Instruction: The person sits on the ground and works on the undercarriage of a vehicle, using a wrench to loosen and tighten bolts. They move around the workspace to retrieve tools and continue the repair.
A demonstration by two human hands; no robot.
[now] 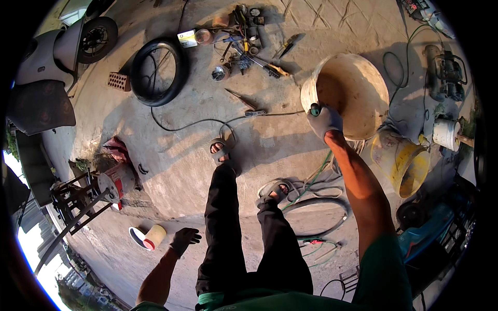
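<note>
My right hand (325, 123), in a grey glove, is closed around a tool with a dark green, round-ended handle (315, 109). The rest of that tool is hidden, so I cannot tell its kind. This hand overlaps the near left rim of a large off-white bucket (309, 89); whether it touches the bucket I cannot tell. Brown staining or shallow dirty liquid covers the bucket's inside. Lower left, my gloved left hand (184, 241) hangs with its fingers apart, holding nothing. Nearest to it lies a cream cylindrical container (155, 236) with a red end, beside a white ring-shaped thing (137, 237).
A black tyre (136, 78) lies beside a holed brick (119, 81). Hand tools (244, 49) are heaped at the far middle; pliers (255, 113) lie nearer. Hoses (321, 189) coil by my right foot. A yellow bucket (386, 155) and a compressor-like machine (445, 72) stand right.
</note>
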